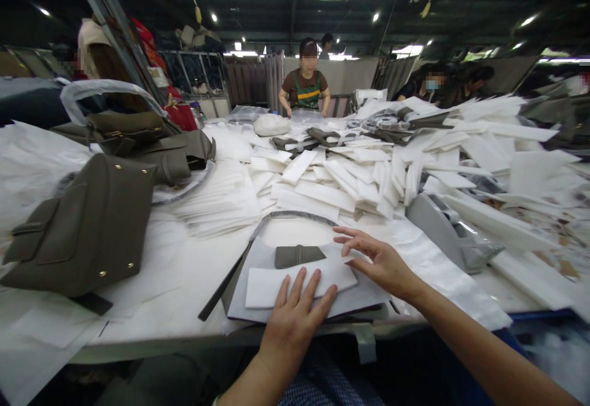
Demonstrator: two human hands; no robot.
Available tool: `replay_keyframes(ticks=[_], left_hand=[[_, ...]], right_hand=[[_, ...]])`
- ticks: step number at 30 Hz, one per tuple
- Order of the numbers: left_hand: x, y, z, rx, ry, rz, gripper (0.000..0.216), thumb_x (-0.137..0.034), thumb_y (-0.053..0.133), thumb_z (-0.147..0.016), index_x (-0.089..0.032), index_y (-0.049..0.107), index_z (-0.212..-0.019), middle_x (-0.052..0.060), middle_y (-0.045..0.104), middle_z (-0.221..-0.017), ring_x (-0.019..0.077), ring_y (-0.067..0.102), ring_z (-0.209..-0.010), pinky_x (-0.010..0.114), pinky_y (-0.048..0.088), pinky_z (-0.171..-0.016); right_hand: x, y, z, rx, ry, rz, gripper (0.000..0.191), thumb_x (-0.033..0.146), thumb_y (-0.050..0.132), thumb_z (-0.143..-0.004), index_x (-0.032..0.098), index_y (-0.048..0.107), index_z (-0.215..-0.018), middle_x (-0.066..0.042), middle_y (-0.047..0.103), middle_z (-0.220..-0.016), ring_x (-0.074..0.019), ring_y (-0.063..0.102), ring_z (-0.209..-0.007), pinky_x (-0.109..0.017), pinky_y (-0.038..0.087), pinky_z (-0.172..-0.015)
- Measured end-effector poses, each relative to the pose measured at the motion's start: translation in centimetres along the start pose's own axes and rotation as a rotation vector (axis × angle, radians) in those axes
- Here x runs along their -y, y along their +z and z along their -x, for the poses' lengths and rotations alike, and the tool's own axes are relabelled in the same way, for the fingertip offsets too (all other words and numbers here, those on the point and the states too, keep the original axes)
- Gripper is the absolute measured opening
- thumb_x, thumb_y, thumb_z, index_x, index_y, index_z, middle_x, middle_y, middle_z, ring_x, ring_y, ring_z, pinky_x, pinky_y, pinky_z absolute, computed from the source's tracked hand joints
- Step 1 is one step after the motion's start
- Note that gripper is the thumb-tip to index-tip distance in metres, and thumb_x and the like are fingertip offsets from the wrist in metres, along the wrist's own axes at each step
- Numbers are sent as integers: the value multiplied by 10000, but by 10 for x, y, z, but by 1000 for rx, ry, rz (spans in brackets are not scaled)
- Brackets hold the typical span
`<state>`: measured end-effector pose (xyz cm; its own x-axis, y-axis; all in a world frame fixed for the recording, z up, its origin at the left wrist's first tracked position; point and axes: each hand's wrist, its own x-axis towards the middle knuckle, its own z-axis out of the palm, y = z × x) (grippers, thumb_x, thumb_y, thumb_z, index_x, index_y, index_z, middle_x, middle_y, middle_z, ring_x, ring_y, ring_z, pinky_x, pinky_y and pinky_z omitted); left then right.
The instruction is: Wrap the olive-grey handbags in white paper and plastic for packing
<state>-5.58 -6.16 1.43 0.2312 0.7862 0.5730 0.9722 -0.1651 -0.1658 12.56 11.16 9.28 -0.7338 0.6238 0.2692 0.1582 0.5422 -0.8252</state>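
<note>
In front of me a dark olive handbag lies flat on the table, its front covered by a sheet of white paper [266,255]. The bag's flap strap [300,256] shows through the paper, and its wrapped handle [295,214] arches away from me. Across the bag rests a white foam strip [263,289]. My left hand [295,314] lies on that strip with its fingers spread. Just above the strip's right end hovers my right hand [375,261], fingers apart, holding nothing. A dark strap [225,286] sticks out at the bag's left.
Several olive handbags [110,222] stand at the left. White foam pieces [341,179] are heaped at the back and right. A grey bag [442,234] in clear plastic sits at the right. Across the table stands a person [305,83]. The table edge [161,344] is close to me.
</note>
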Motion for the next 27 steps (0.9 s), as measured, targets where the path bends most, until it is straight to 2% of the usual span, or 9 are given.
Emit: replay_keyframes(ticks=[4,6,13,18,21,24,27], left_hand=[[9,3,-7,55,15,-6,495,-249,443,-1018,-333,395,-1504,48,449,-1544,314,457,-1387,502,456,-1072],[13,6,-11,61,10,-3,510,-231,474,-1004,-330,402,-1500,54,459,-1536,318,464,-1381,508,456,-1069],[20,16,-18,74,-15,21,508,-226,531,-977,-318,453,-1471,63,469,-1528,324,458,-1384,530,447,-1072],[19,10,-22,154,-55,82,643,-181,556,-952,-333,325,-1532,56,438,-1551,318,426,-1409,545,427,-1101],[17,6,-25,191,-72,118,747,-180,602,-928,-395,242,-1545,71,440,-1547,329,419,-1413,573,422,-1095],[16,6,-25,177,-57,124,752,-194,635,-917,-472,274,-1515,77,410,-1563,346,404,-1422,590,411,-1095],[15,9,-23,159,-41,118,730,-211,654,-910,-488,318,-1496,88,378,-1580,362,389,-1428,594,402,-1099]], right_hand=[[4,-1,18,-13,-19,100,90,323,629,-914,253,686,-912,-48,749,-1140,-248,688,-1114,-428,513,-1041],[5,0,25,-36,-62,156,106,297,600,-925,261,693,-960,-33,774,-1055,-245,695,-1107,-432,511,-1056],[4,9,51,-35,-301,315,222,132,526,-943,274,664,-1044,-2,770,-1089,-190,702,-1094,-398,497,-1090],[-7,14,65,-41,-350,333,177,140,554,-945,267,673,-978,-30,764,-1112,-220,676,-1148,-447,494,-1087],[-20,15,69,-27,-394,329,179,143,555,-948,266,685,-961,-36,756,-1138,-223,662,-1172,-464,488,-1089],[-29,13,73,0,-441,337,207,126,547,-947,269,688,-999,-33,745,-1171,-211,653,-1186,-458,478,-1097],[-24,5,75,93,-437,372,203,165,585,-936,264,675,-1089,-48,711,-1246,-221,609,-1248,-464,433,-1136]])
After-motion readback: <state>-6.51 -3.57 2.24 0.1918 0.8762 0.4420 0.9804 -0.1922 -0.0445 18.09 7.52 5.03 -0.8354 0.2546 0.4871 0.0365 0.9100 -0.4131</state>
